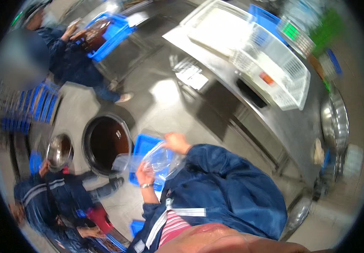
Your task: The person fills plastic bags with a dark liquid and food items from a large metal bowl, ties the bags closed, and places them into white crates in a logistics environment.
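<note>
A clear plastic bag (164, 156) is stretched between my two hands, its rim spread wide. My right hand (176, 144) grips the far side of the rim. On the near side, my left hand (145, 174), with a metal band at the wrist, holds the bag; motion blur hides the exact finger positions. Below the bag lies a blue plastic crate (141, 148), partly covered by it. Just left of the crate stands a large dark round tub (106, 142) with brown liquid in it. Loose film from the bag reaches towards the tub's edge.
A steel table (283, 132) on the right carries white plastic baskets (296, 82) and a scale (291, 31). At lower left a co-worker (52, 196) holds a steel bowl (60, 151). Another person (71, 63) handles a filled bag (98, 33) over a blue crate (112, 41).
</note>
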A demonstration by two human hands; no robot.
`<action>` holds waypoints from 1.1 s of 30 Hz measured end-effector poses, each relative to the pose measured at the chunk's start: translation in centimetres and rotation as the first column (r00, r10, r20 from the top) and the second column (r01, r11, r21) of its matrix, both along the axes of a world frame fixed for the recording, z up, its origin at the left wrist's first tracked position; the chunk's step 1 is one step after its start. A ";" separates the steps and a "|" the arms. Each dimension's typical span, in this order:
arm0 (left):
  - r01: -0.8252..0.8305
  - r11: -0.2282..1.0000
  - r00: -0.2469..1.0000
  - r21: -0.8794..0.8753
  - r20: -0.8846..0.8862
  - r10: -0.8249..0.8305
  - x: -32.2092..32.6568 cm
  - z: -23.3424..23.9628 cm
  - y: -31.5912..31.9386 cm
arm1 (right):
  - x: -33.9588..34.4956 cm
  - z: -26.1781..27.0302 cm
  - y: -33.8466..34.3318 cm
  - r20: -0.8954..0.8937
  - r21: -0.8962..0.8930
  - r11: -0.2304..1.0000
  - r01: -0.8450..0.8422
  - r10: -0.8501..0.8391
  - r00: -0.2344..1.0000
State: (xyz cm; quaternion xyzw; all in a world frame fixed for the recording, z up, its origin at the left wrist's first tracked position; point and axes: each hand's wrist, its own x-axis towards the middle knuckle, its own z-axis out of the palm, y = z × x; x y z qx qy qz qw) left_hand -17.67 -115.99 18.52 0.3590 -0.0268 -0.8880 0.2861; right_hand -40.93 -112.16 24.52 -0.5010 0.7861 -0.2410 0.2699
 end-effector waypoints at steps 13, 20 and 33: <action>0.543 0.682 0.673 -0.490 0.740 -0.005 5.0 4.5 4.0 | 0.3 -2.5 -4.8 0.960 0.269 0.962 -0.053 -0.272 -0.068; -0.284 0.930 0.921 -0.233 0.202 0.332 9.1 1.2 4.7 | 0.4 1.7 -8.4 0.980 0.193 0.784 -0.589 -0.185 0.076; -0.682 0.727 0.731 0.079 0.098 0.676 7.0 10.9 -0.1 | 4.6 2.7 -6.2 0.842 0.311 0.942 -0.128 -0.210 0.496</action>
